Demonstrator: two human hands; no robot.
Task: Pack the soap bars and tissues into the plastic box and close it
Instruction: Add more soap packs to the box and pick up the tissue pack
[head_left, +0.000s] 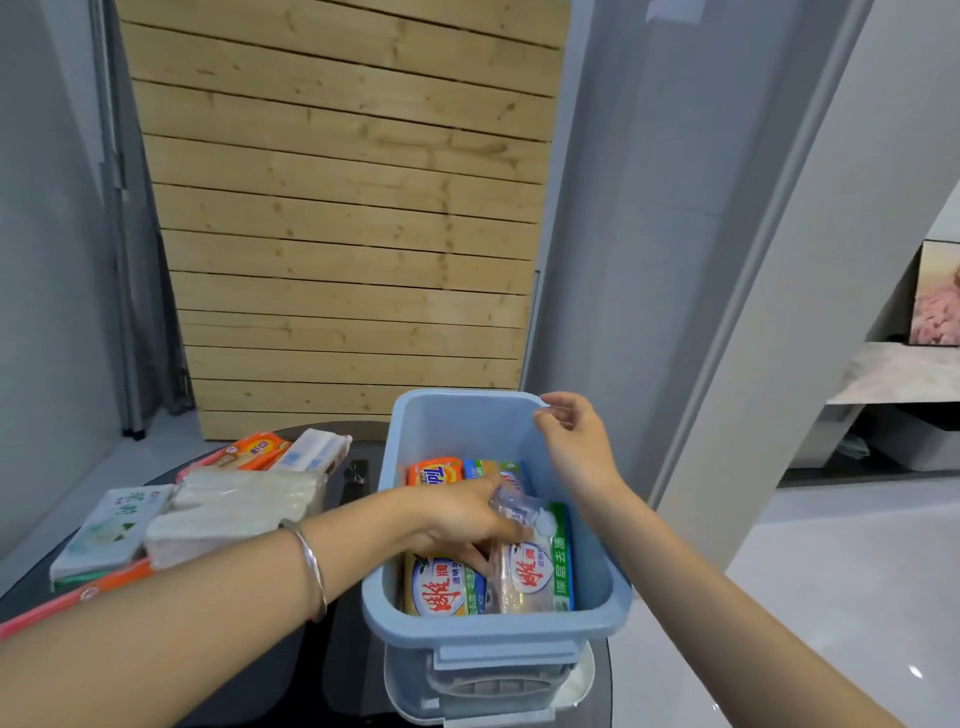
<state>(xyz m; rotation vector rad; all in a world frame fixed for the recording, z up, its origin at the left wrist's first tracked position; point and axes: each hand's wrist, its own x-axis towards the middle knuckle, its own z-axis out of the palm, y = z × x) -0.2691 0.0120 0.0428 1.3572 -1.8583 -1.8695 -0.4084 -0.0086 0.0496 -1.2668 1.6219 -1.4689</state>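
Observation:
A light blue plastic box (415, 415) stands open on a dark table. Inside it lie several wrapped soap bars: an orange one (434, 473) at the far end and two yellow-green ones (441, 587) near the front. My left hand (462, 519) reaches into the box and grips a clear-wrapped soap pack (530, 566) lying among them. My right hand (571, 441) hovers at the box's far right rim, fingers apart, holding nothing. Left of the box lie white tissue packs (234, 509), a green-white tissue pack (111, 525) and an orange soap bar (254, 449).
The table's dark top (337, 649) carries everything. A red-orange strip (78, 592) lies at the left edge. A latch and handle (498, 670) face me on the box front. A wooden slat panel (337, 208) leans against the wall behind.

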